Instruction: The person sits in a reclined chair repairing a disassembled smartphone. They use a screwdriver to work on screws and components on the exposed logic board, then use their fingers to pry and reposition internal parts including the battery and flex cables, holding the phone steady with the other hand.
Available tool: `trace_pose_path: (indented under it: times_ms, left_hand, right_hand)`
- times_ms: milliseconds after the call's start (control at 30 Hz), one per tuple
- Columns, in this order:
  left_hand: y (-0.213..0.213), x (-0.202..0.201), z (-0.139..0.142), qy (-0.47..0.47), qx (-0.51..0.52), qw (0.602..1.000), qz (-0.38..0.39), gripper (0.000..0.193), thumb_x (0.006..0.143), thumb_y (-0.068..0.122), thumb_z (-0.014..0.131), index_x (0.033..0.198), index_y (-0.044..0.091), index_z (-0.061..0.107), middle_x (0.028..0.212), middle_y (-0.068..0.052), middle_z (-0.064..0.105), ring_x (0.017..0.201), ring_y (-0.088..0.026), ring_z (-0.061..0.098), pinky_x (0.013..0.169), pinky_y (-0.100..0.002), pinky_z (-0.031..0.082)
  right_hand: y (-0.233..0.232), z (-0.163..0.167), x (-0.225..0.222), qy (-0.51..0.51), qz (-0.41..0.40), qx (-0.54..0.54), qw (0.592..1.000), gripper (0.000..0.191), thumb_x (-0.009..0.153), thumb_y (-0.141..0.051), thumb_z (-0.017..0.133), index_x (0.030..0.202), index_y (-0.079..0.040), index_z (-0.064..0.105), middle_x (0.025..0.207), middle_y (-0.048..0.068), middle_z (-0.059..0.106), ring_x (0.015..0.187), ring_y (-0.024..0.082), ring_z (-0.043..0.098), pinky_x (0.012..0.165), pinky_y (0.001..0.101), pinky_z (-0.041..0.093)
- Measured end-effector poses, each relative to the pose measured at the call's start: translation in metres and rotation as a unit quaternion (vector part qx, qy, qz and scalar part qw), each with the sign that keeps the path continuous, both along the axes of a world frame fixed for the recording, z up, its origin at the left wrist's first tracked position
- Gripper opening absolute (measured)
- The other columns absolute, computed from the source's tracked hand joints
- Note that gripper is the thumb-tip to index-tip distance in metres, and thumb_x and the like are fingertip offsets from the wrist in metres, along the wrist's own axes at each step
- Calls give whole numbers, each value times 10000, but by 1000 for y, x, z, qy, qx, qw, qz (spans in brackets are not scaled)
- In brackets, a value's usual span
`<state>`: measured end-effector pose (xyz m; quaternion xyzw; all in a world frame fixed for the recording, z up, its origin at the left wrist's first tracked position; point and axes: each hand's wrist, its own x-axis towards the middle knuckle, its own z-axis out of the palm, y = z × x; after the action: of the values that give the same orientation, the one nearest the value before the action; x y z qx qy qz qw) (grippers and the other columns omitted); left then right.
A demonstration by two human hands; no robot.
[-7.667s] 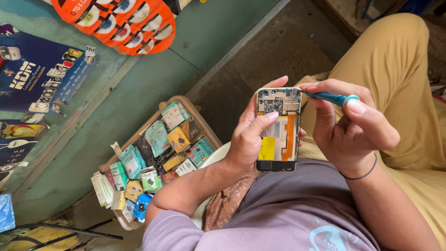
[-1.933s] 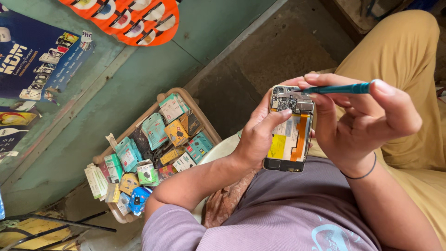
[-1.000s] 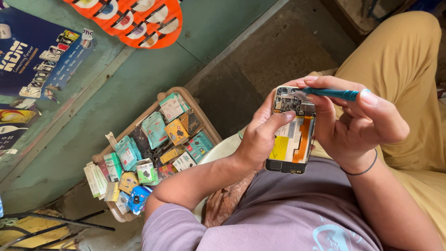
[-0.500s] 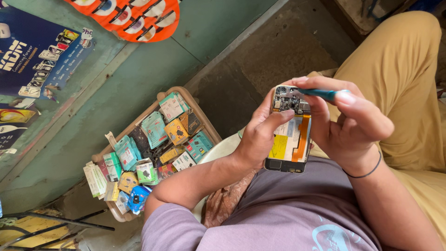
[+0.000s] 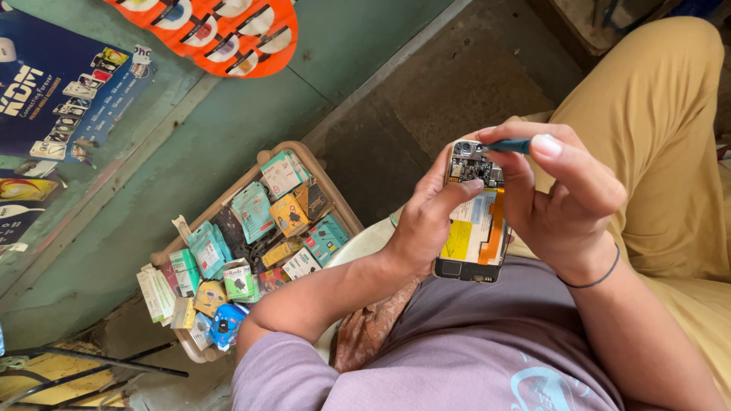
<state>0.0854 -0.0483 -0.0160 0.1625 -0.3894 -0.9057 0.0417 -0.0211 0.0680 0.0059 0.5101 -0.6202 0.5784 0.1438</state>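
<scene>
An opened phone [image 5: 474, 213], back cover off, is held above the lap, in front of the purple shirt [image 5: 487, 342]. It is gripped along its edge by the left hand [image 5: 422, 228], thumb laid across the circuit board. A teal screwdriver [image 5: 509, 145] is pinched in the right hand [image 5: 567, 202], tip set at the board's upper end beside the camera. The step in hand looks like work on a screw near the top. A steady, upright tip and light turning are called for next. A basket [image 5: 335, 199] of small boxes stands on the floor.
</scene>
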Motion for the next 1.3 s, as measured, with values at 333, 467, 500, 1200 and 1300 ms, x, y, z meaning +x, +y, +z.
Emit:
trace_pose_path:
  times_ms: [333,467,500,1200,1300]
  left_hand:
    - [0,0,-5,24,3,1000,6,502,1034,37,503,1533,38,445,1315,-96,594,1209,-178,591,1066,-336,487]
    - [-1,-2,1,34,-15,999,-1,514,1024,21,479,1536,32,442,1404,-98,572,1279,-174,576,1118,-319,485]
    - [-2,-2,3,33,-23,999,-2,517,1024,20,472,1539,31,442,1416,-101,566,1286,-177,573,1118,-318,489]
    - [0,-2,-12,7,-15,1000,-3,470,1034,76,534,1495,52,448,1182,-77,623,1062,-135,641,918,-296,546]
    - [0,-1,-10,3,-23,1000,-9,473,1036,85,531,1500,60,443,1162,-78,622,1046,-139,642,906,-300,550]
  right_hand:
    - [-6,-4,0,23,-27,-8,999,586,1015,202,654,1387,-131,348,1095,231,661,960,324,741,754,355,632]
    - [-7,-9,-1,28,-35,-25,999,599,1004,177,708,1360,-118,329,1059,219,659,935,314,736,766,372,625]
    - [-7,-10,-1,26,-35,-27,999,603,1007,170,718,1356,-117,318,1062,217,661,940,315,735,774,372,626]
    - [-8,0,10,-68,30,-31,997,611,1046,193,545,1402,-162,198,1154,299,627,958,343,743,847,390,656]
    - [-7,-3,10,-69,38,-34,996,619,1045,193,550,1414,-163,204,1165,293,624,970,343,743,858,396,659]
